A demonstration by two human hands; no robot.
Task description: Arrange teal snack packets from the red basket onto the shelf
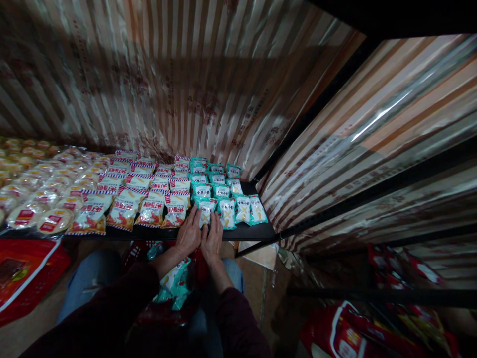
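Observation:
My left hand (189,233) and my right hand (211,238) are close together at the shelf's front edge. Between them they grip a small teal-and-white snack bag (206,213), fingers along its two sides. It stands in the front row of several matching teal bags (226,213). To the left, rows of white, red and blue-edged snack bags (124,205) lean back on the shelf. Below my forearms, a red basket (201,273) between my knees holds more teal bags (175,278). My palms are hidden from view.
The dark shelf (257,229) ends at a black post (316,107) on the right. Round wrapped pastries (55,220) lie at the left. Striped plastic sheeting (208,89) hangs behind. A red bag (30,278) is at lower left, and red packages (346,333) at lower right.

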